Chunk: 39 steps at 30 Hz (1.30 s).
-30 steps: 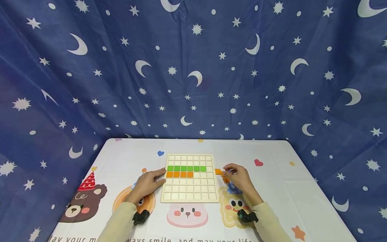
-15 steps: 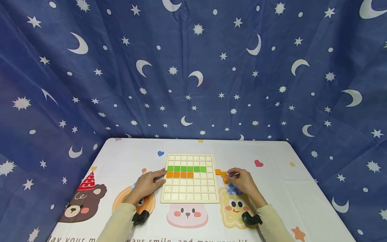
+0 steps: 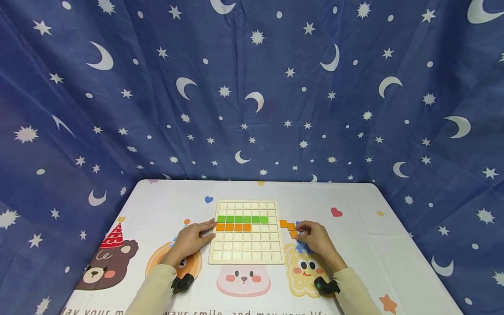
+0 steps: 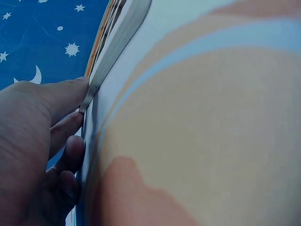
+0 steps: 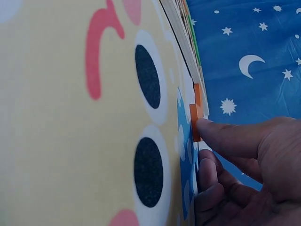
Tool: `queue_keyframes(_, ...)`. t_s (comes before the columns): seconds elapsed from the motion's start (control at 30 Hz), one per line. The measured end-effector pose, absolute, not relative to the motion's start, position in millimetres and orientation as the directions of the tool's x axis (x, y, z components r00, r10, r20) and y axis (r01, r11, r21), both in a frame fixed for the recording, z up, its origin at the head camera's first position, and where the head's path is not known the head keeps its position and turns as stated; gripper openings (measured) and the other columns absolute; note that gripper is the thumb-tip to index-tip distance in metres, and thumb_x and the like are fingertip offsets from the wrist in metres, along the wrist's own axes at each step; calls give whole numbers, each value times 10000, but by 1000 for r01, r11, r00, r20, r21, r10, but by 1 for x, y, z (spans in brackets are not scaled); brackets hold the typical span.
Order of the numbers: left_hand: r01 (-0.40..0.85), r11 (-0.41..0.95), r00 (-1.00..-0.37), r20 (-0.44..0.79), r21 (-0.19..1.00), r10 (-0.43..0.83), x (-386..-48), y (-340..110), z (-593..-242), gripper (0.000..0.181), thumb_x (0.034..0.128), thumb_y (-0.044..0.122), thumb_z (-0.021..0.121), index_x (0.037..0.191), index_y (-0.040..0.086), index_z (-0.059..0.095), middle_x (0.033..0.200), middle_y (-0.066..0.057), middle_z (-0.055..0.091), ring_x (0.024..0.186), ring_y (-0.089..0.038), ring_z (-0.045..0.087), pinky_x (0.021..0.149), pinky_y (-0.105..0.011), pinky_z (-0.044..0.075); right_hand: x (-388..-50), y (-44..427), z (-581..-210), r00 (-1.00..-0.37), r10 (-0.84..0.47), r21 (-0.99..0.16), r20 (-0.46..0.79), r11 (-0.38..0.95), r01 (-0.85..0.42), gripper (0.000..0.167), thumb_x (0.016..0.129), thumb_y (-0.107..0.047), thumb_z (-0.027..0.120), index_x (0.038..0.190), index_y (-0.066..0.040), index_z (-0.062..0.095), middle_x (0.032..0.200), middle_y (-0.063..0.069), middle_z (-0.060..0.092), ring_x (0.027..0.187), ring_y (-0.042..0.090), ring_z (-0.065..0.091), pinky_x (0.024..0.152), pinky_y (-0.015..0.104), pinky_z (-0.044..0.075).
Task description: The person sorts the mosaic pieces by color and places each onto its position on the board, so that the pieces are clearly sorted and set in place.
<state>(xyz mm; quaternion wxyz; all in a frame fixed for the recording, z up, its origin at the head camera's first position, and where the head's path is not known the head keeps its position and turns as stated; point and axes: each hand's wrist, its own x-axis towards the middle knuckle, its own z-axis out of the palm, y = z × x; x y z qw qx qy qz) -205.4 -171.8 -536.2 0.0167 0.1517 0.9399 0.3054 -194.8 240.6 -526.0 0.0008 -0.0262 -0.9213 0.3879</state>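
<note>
In the head view a cream grid board (image 3: 247, 262) lies flat on the table. One row holds several green tiles (image 3: 243, 219), and the row below has several orange tiles (image 3: 234, 227) starting from its left end. My left hand (image 3: 190, 240) rests at the board's left edge, fingertips touching it; the left wrist view shows the fingers (image 4: 68, 94) against the rim. Just right of the board sit loose orange tiles (image 3: 290, 226), overlapping one another. My right hand (image 3: 316, 239) is beside them. Its thumb (image 5: 225, 134) touches one orange tile (image 5: 194, 123); the index fingertip is hidden in the right wrist view.
A white printed tablecloth (image 3: 334, 192) covers the table, with cartoon animals, hearts and stars on it. Behind the table hangs a dark blue curtain (image 3: 271, 113) patterned with moons and stars. Black wrist cameras (image 3: 183, 283) sit at both cuffs.
My right hand has drawn back slightly to the right and down from over the loose orange tiles, showing more of them. The left hand and the board stay in place.
</note>
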Motion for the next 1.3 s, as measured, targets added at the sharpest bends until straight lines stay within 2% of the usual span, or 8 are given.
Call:
queue_keyframes(0.2, 274, 774, -954, 62, 571, 292, -206, -172, -536, 456, 933, 365, 662, 1363, 221, 608, 1465, 67, 526, 1347, -330, 505, 1071, -578, 425, -193, 240, -525, -999, 35, -709, -5, 704, 29, 207, 781, -43, 795, 971, -87, 725, 807, 18, 638, 709, 129, 497, 608, 209, 409)
queue_keyframes(0.47, 275, 777, -954, 58, 567, 295, -205, -172, -535, 461, 933, 363, 662, 1367, 216, 604, 1468, 60, 524, 1341, -338, 509, 1066, -580, 428, -194, 240, -528, -998, 46, -700, -30, 712, 54, 206, 777, -53, 799, 956, -126, 731, 827, 16, 630, 721, 141, 495, 623, 219, 407)
queue_keyframes(0.57, 273, 776, -954, 58, 568, 294, -205, -172, -534, 460, 932, 358, 664, 1365, 215, 606, 1468, 57, 524, 1347, -338, 502, 1071, -581, 421, -194, 240, -528, -999, 42, -710, -29, 702, 51, 193, 789, -44, 787, 951, -118, 712, 864, 16, 646, 726, 139, 505, 629, 220, 422)
queue_keyframes(0.87, 267, 773, -956, 59, 576, 286, -205, -171, -534, 458, 927, 340, 674, 1361, 209, 610, 1466, 52, 527, 1349, -349, 497, 1070, -589, 417, -193, 241, -525, -997, 62, -743, -42, 665, 72, 112, 848, -45, 741, 918, -103, 674, 818, 16, 637, 728, 139, 536, 672, 212, 468)
queue_keyframes(1.3, 276, 751, -954, 76, 600, 290, -203, -170, -532, 448, 923, 327, 684, 1346, 193, 623, 1454, 53, 540, 1335, -323, 520, 1074, -551, 435, -193, 228, -507, -1000, 17, -789, 7, 615, 5, 128, 822, -29, 750, 920, -69, 678, 803, 23, 653, 699, 143, 540, 633, 204, 460)
